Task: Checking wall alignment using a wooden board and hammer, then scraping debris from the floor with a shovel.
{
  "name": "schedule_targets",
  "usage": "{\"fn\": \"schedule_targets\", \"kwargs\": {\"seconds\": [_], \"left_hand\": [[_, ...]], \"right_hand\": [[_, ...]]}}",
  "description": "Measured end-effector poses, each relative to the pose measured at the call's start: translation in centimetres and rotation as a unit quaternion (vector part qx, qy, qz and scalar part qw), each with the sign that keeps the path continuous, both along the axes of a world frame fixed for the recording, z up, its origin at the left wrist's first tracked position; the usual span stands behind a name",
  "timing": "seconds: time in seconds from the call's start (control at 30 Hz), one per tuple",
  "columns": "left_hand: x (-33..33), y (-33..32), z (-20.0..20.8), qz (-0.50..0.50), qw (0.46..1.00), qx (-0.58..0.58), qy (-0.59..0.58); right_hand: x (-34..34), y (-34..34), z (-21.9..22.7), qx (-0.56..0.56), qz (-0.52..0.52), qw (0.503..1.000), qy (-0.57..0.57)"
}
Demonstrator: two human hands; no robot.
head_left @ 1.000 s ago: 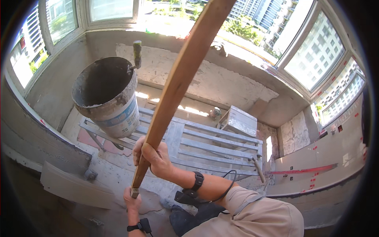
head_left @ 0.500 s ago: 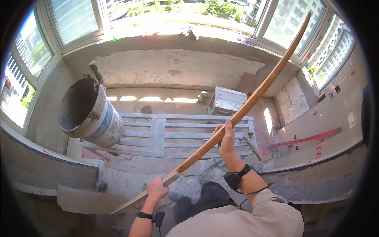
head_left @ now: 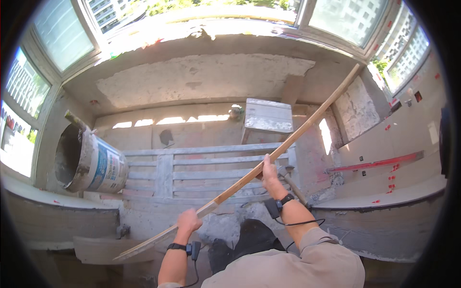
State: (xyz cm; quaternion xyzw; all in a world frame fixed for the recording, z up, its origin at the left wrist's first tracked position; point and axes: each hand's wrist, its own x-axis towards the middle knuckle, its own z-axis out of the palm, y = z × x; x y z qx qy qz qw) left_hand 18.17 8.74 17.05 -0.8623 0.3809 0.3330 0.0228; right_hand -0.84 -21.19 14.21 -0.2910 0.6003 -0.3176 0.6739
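A long wooden strip (head_left: 240,183) slants across my front, its far end up at the right near the window corner and its lower end at the lower left. Partway along the far half, my right hand (head_left: 270,177) grips it with closed fingers. My left hand (head_left: 188,221) is closed round the lower part, where a shorter, greyish strip (head_left: 208,208) lies along the wood. Whether the two pieces are joined I cannot tell. Below the wood stands a grey slatted bench (head_left: 164,177), with a hammer (head_left: 295,188) at its right end by my right hand.
A large mortar-smeared bucket (head_left: 103,165) tips at the bench's left end. Beyond the bench is a dusty box-like stool (head_left: 269,115). A red straight bar (head_left: 377,162) lies along the right side. A curved board (head_left: 103,249) is at the lower left, and windows run along the far side.
The wooden strip's far end has come down from in front of the window, and its lower end has shifted left. Both hands keep hold. The view has shifted, and the bucket appears farther left.
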Motion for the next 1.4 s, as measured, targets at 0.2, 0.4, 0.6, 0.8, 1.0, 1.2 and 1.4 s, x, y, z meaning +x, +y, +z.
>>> {"fn": "schedule_targets", "kwargs": {"seconds": [0.2, 0.4, 0.6, 0.8, 1.0, 1.2, 1.4], "left_hand": [[-1.1, -6.0, -1.0, -0.015, 0.999, 0.028, 0.019], [-0.3, -8.4, -3.1, -0.013, 0.999, 0.016, 0.048], [1.8, -8.8, -4.4, -0.021, 0.998, 0.037, 0.051], [2.6, -10.6, -3.4, -0.025, 0.997, 0.056, 0.051], [2.4, -11.0, -2.7, -0.040, 0.995, 0.070, 0.060], [2.3, -10.3, -3.2, -0.018, 0.997, 0.057, 0.049], [1.9, -9.8, -3.3, -0.038, 0.999, 0.011, 0.013]], "right_hand": [[-3.0, -6.0, -0.4, 0.026, 0.014, 1.000, -0.011], [-3.9, -6.6, -2.7, -0.049, 0.114, 0.981, 0.152], [-0.3, 4.2, 2.7, -0.465, 0.317, 0.789, 0.245], [3.4, 6.6, 1.1, -0.616, 0.452, 0.598, 0.241], [7.1, 6.2, -1.0, -0.681, 0.550, 0.408, 0.260], [7.9, 6.7, -1.9, -0.650, 0.616, 0.336, 0.291], [8.1, 6.5, -2.2, -0.638, 0.636, 0.320, 0.294]]}}
